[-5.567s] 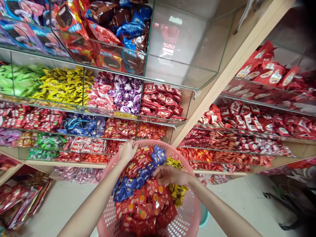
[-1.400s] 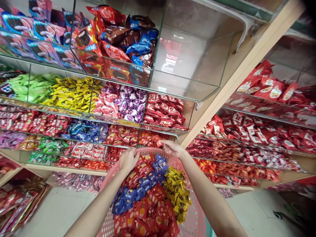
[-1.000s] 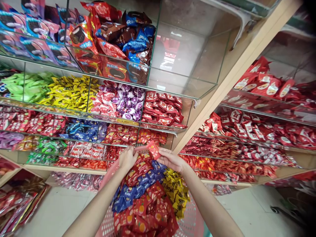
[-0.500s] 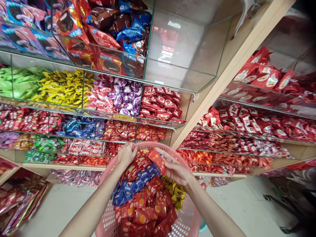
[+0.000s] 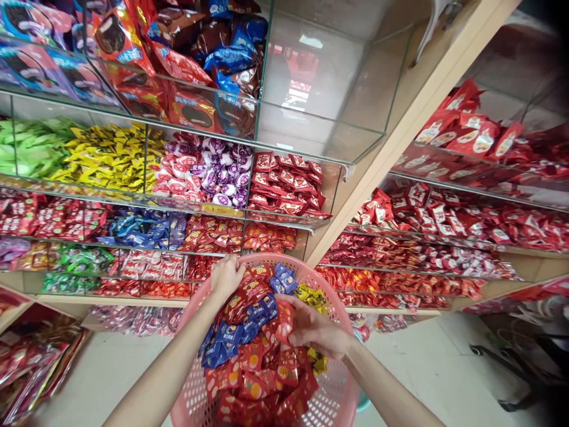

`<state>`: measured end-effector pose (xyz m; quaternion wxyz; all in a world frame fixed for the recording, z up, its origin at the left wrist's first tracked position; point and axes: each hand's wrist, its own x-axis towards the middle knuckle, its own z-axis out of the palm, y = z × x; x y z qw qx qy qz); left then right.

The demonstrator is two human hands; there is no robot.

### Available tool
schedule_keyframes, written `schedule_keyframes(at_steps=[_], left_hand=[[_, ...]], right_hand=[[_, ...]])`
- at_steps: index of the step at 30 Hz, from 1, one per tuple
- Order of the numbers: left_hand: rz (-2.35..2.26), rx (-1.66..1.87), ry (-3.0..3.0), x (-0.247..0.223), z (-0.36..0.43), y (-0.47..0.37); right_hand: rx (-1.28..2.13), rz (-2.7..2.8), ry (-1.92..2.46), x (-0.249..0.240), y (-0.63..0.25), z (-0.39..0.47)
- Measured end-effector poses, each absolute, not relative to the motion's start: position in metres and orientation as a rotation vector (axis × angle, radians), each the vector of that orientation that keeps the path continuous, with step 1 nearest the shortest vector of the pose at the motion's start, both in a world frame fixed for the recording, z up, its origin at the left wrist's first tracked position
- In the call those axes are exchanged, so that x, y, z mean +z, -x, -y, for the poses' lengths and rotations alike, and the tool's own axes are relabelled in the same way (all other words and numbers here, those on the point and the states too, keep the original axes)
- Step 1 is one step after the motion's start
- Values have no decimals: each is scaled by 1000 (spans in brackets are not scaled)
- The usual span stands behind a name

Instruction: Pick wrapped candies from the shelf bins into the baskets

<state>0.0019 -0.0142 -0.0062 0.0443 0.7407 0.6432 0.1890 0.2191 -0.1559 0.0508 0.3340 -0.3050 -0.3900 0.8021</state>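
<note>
Left hand (image 5: 227, 277): at 11 o'clock on the pink basket (image 5: 340, 379), back turned upward, with knuckles bent over the rim and wrist low behind them.
Left grip: folded tight around the basket rim, with fingertips hidden from view.
Left forearm (image 5: 162, 350): reaching in from 7 o'clock, almost straight, slanting up to the rim.
Right hand (image 5: 313, 329): inside the basket mouth at 2 o'clock, pointing toward 10 o'clock, with palm turned inward and fingers half curled; slightly blurred.
Right grip: narrowed to a pinch, with thumb on the near side and fingers on the far side of a red packet (image 5: 284, 323).
Right forearm (image 5: 386, 379): coming in from 5 o'clock, crossing above the basket's right side.
Held packet: close to the basket's middle, over the pile; contact with the pile hard to tell.
Basket load: orange-print red packets (image 5: 258, 382) heaped toward 6 o'clock; blue packets (image 5: 226, 341) banded from 9 to 12 o'clock; dark red packets (image 5: 255, 290) at 11 o'clock, just beside the left hand; yellow packets (image 5: 311, 296) at 1 to 3 o'clock, partly behind the right hand.
Shelves (image 5: 288, 121): glass-fronted, rising beyond the basket from 10 to 2 o'clock.
</note>
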Motion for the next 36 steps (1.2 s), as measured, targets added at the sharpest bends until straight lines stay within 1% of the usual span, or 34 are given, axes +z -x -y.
schedule_keyframes(at_steps=[3,9,14,18,24,28,36], left_hand=[[-1968,577,-2259,-5,15,-3],[-1959,577,-2257,-3,16,-3],[-1954,578,-2254,-3,16,-2],[-1965,569,-2243,-4,16,-2],[-1958,559,-2255,-4,16,-2],[-1955,560,-2254,-3,16,-2],[-1951,559,-2239,-1,17,-2]], right_hand=[[2044,1197,843,43,-210,155],[2193,1457,892,25,-195,148],[2166,1602,958,23,-203,150],[2112,1481,984,25,-213,157],[1951,1074,1003,41,-216,165],[1948,937,1112,43,-216,168],[1819,1009,1418,27,-210,177]])
